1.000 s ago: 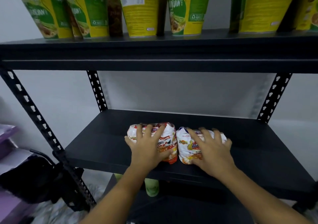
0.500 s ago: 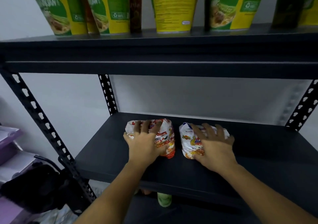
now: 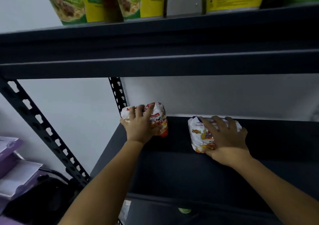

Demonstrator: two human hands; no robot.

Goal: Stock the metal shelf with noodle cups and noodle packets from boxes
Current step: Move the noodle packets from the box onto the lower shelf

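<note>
Left hand [image 3: 138, 129] grips the left packet [image 3: 159, 121], right hand [image 3: 226, 138] the right packet [image 3: 200, 135], apart on the metal shelf [image 3: 172, 173]; noodle cups [image 3: 143, 0] line the tier above.

Both bare forearms are being held outstretched, well apart. The left hand [image 3: 139, 129] is being kept palm-down, fingers curled over the noodle packet [image 3: 159, 121] beneath it. The right hand [image 3: 227, 138] is being spread over the second noodle packet [image 3: 198, 135], thumb tucked at its near edge.

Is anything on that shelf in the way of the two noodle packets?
Nothing visible. The left hand grips the left packet, the right hand the right packet; the shelf around them holds nothing else.
</note>
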